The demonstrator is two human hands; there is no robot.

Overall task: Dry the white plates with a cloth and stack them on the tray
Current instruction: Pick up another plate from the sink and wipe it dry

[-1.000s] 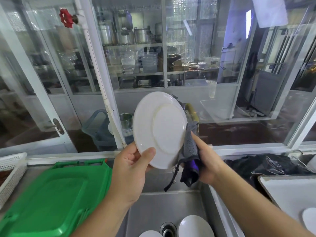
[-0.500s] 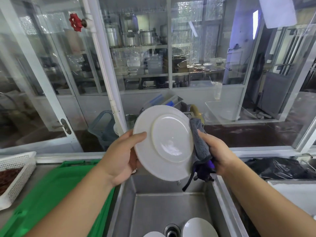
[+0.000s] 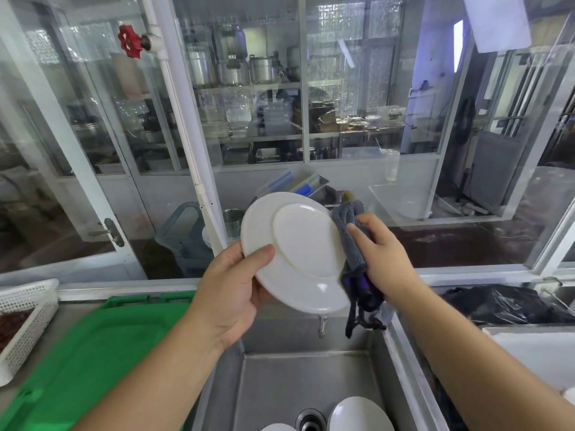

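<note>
A white plate (image 3: 298,250) is held tilted above the sink, its underside facing me. My left hand (image 3: 230,293) grips its left rim, thumb on the underside. My right hand (image 3: 379,256) holds a grey cloth (image 3: 353,237) against the plate's right edge, the cloth wrapping round the rim, with a purple part and dark straps hanging below. More white plates (image 3: 357,413) lie in the steel sink (image 3: 280,377) near the drain. A white tray (image 3: 535,353) shows at the right edge.
A green plastic tray (image 3: 93,353) lies left of the sink, with a white perforated basket (image 3: 25,318) beyond it. A black plastic bag (image 3: 504,303) sits behind the white tray. Glass windows and a white pipe with a red valve (image 3: 129,41) stand close ahead.
The plate has tipped flatter and turned in my left hand. My right hand with the cloth has slid up along the plate's right rim.
</note>
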